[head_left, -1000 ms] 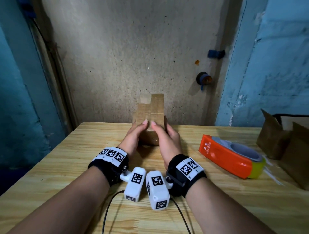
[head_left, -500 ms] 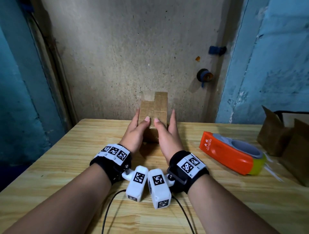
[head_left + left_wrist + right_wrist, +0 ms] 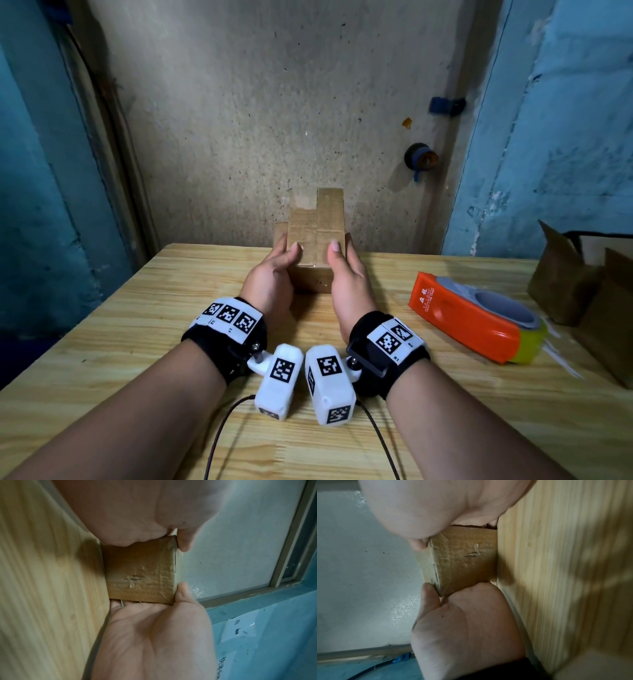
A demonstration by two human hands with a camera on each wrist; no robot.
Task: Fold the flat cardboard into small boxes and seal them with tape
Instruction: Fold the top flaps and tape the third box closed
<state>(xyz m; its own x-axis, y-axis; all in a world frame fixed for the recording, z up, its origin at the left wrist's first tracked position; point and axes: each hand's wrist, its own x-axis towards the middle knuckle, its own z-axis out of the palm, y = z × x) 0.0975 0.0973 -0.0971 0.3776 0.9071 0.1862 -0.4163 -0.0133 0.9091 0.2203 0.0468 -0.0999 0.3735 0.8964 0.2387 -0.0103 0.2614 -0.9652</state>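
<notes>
Small cardboard box [image 3: 310,274] on table [image 3: 137,325], left hand [image 3: 270,274] and right hand [image 3: 346,277] gripping its sides (thumbs on top)

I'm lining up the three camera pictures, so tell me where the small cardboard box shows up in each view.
Head: small cardboard box stands centre frame on the far part of the wooden table, between the left hand and right hand.
Left wrist: centre, against the table on its left.
Right wrist: centre, against the table on its right.
Shared landmark: the scuff mark on the box's near face, seen in both wrist views.
</notes>
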